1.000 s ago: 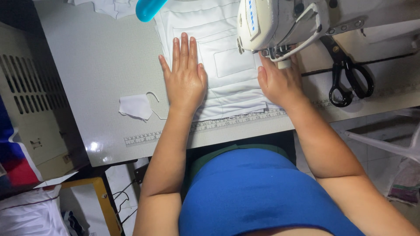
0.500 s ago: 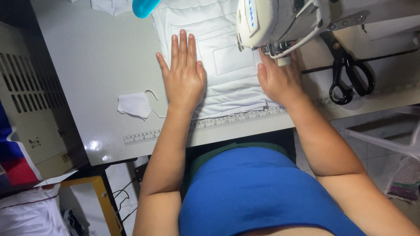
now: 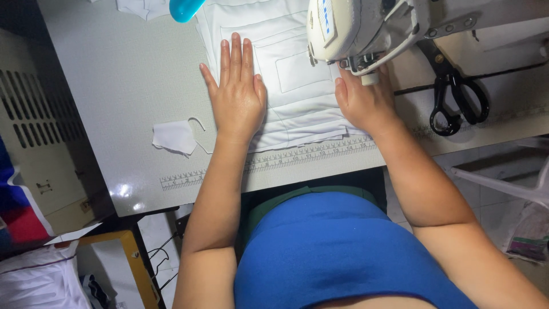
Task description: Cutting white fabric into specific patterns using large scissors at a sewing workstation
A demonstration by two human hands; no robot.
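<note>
- Where the white sewing table fills most of the view, one sewing machine stands at its far right, and everything below is placed from that machine.
- One piece of white quilted fabric lies flat just left of the machine and runs under its head.
- The left hand lies palm down on the fabric's left edge, well left of the machine, fingers straight and close together, thumb spread; it grips nothing.
- The right hand rests directly below the machine's needle area, pressing the fabric flat; its fingertips are hidden under the head, so how far they spread cannot be told.
- One pair of black scissors lies right of the machine, blades shut.
- One white fabric scrap lies far left of the machine.
- One ruler strip lines the table's near edge.
</note>
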